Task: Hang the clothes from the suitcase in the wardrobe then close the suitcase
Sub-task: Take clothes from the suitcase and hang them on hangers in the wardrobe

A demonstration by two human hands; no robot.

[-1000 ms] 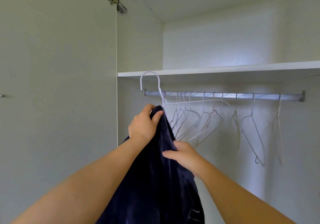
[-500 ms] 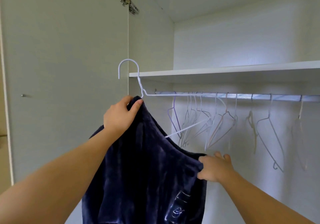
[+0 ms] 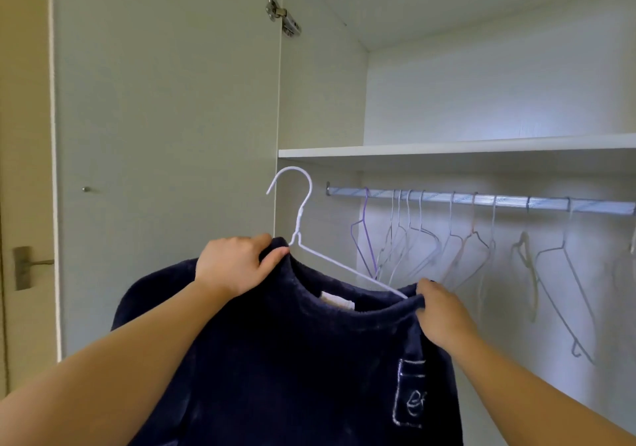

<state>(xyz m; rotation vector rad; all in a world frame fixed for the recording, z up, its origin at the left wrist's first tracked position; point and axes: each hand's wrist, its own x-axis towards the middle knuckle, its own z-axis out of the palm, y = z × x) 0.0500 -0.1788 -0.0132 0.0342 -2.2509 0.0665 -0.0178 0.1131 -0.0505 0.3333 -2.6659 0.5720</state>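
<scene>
One sweater [image 3: 292,359] is going onto the hanger [image 3: 300,211]: left hand [image 3: 237,266] is gripping its collar, right hand [image 3: 444,318] is pinching its shoulder. Hooking the rail [image 3: 481,199] beyond the fingers [image 3: 275,255] isn't yet done.

We face a pale wardrobe [image 3: 481,94], open, its door [image 3: 165,118] swung wide on the left with a metal hinge [image 3: 283,15] at the top. A white shelf [image 3: 447,148] runs above a metal rail [image 3: 509,200]. At far left we see a room door's lever handle [image 3: 31,266].
</scene>
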